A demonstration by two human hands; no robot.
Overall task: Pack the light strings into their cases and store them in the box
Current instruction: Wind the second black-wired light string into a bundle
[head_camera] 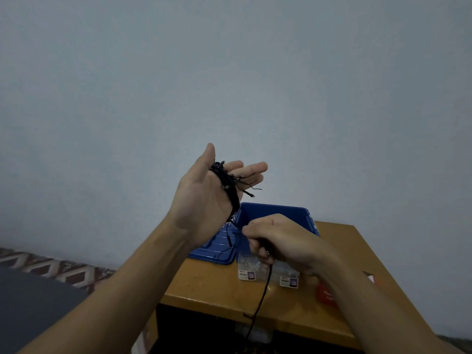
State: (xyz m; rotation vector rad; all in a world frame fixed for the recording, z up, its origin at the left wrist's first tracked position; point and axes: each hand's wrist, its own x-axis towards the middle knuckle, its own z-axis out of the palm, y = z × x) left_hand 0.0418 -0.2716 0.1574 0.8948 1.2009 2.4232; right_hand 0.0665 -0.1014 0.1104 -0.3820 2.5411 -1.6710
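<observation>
Left hand [204,200], fingers [255,167] straight and released, stands as a spool for the light string [227,185] coiled round its palm; at four o'clock the right hand [283,241] grips the string's tail, probably to feed turns; cases [249,267] wait beneath on the surface [204,284].

The light string [227,185] is black. The box [275,213] and the lid [217,249] are blue, the table [204,284] orange-brown. The clear cases [258,269] bear white labels with purple pictures. The floor band [51,267] shows red-brown and white zigzags.
</observation>
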